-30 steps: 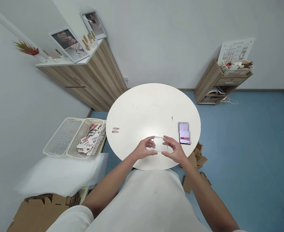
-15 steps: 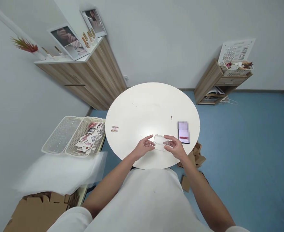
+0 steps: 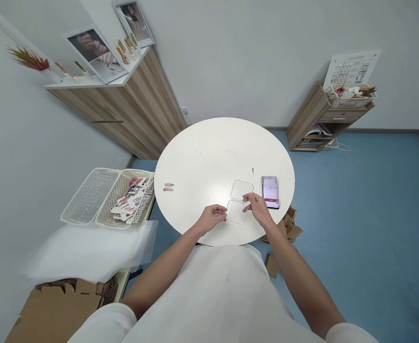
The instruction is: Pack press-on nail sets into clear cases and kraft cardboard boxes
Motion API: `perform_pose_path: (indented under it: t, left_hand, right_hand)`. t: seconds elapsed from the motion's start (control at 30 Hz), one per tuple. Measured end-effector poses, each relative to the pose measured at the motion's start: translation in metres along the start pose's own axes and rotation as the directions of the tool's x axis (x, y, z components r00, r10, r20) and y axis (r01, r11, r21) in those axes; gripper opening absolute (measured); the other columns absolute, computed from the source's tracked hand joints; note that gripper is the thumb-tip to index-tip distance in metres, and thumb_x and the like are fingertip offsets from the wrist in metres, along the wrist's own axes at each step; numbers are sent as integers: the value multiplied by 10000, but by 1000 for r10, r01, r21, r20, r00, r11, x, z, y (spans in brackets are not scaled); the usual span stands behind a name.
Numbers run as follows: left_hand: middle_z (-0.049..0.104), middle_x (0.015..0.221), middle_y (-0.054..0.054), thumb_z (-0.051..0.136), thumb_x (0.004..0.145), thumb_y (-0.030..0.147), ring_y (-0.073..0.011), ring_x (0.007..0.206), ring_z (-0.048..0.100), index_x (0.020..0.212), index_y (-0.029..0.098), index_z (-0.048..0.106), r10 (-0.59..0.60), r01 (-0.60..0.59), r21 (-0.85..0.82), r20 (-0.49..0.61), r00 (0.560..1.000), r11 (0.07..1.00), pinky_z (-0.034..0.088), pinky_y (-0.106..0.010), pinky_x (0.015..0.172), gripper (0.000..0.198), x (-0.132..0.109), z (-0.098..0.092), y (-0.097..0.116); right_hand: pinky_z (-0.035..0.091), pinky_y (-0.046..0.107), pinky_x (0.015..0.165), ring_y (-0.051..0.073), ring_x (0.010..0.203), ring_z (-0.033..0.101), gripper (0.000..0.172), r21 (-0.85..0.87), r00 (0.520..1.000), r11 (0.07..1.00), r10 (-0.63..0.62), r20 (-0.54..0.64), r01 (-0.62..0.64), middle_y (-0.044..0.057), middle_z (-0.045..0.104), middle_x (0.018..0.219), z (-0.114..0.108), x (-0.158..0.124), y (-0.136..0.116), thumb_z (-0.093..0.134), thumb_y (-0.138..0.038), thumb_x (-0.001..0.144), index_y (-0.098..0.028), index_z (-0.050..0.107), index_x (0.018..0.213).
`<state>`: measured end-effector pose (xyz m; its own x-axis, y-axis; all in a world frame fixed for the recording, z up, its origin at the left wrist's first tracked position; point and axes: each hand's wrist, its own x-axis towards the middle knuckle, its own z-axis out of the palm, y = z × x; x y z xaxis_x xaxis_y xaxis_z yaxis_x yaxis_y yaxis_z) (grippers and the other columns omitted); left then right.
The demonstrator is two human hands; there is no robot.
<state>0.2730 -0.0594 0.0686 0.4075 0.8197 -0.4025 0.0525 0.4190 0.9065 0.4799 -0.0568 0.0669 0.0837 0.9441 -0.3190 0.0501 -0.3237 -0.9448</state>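
A clear plastic hinged case (image 3: 236, 215) lies open in front of me, its see-through lid (image 3: 242, 188) folded back on the far side. My left hand (image 3: 213, 217) pinches the left edge of the lower half. At the right side, close to the hinge, the thumb and fingers of my right hand (image 3: 258, 208) close on the case's edge. Nothing shows inside the transparent halves. To the left on the white table (image 3: 195, 166), two short rows of small press-on nails (image 3: 168, 187) lie flat.
Right of my right hand lies a phone (image 3: 270, 193) with a lit screen. A small dark piece (image 3: 253, 170) sits beyond it. White baskets (image 3: 104, 200) with printed cards stand at left, above cardboard (image 3: 59, 305). A wooden cabinet (image 3: 152, 105) and a shelf unit (image 3: 309, 116) line the wall.
The case has gone from closed between both hands to open, its lid swung away from me. My right hand has shifted slightly up toward the hinge.
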Motion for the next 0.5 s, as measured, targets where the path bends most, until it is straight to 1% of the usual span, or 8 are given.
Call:
perform_pose_path:
  t: [0.07, 0.17, 0.3, 0.37, 0.43, 0.5]
  left_hand:
    - [594, 748, -20, 658, 646, 226, -108, 670, 574, 866, 143, 599, -2, 2, -21, 9, 1000, 1000, 469, -327, 738, 243, -1, 1, 2]
    - [595, 759, -26, 666, 640, 221, -108, 676, 572, 870, 137, 599, 0, 1, -50, 8, 1000, 999, 471, -333, 744, 254, -2, 2, 4]
    - [595, 762, -28, 673, 638, 235, -113, 690, 571, 874, 135, 604, 2, -4, -69, -29, 1000, 998, 477, -345, 754, 266, -2, 2, 2]
    - [593, 754, -26, 677, 635, 240, -111, 689, 568, 870, 133, 604, 2, -6, -77, -54, 999, 997, 479, -346, 758, 268, -1, 3, -1]
    - [590, 747, -24, 678, 633, 241, -107, 682, 565, 865, 129, 603, 5, -12, -92, -79, 997, 996, 481, -344, 759, 269, 0, 3, -4]
    - [589, 746, -21, 676, 635, 245, -103, 678, 563, 867, 129, 600, 2, -12, -105, -98, 995, 994, 481, -341, 760, 271, 1, 3, -7]
  right_hand:
    - [461, 280, 540, 94, 462, 557, 530, 44, 1000, 999, 12, 5, -12, 42, 576, 830, 3, 2, 1, 368, -637, 748, -177, 599, 870]
    - [463, 277, 542, 89, 452, 545, 564, 93, 999, 995, 45, 17, -47, 52, 573, 822, 6, 4, 3, 367, -661, 732, -174, 608, 885]
    - [481, 306, 617, 118, 523, 577, 595, 140, 994, 985, 98, 53, -104, 75, 586, 841, 6, 0, 5, 325, -668, 746, -179, 612, 925]
    - [485, 327, 667, 140, 588, 601, 598, 183, 992, 976, 101, 81, -114, 82, 591, 864, 5, -4, 8, 292, -655, 767, -183, 599, 968]
    - [479, 346, 716, 153, 658, 617, 559, 206, 992, 973, 88, 88, -104, 82, 587, 917, 4, -10, 13, 306, -620, 787, -192, 568, 1031]
    - [468, 361, 755, 153, 708, 622, 490, 191, 996, 979, 57, 66, -69, 80, 571, 993, 5, -19, 17, 392, -560, 787, -211, 519, 1107]
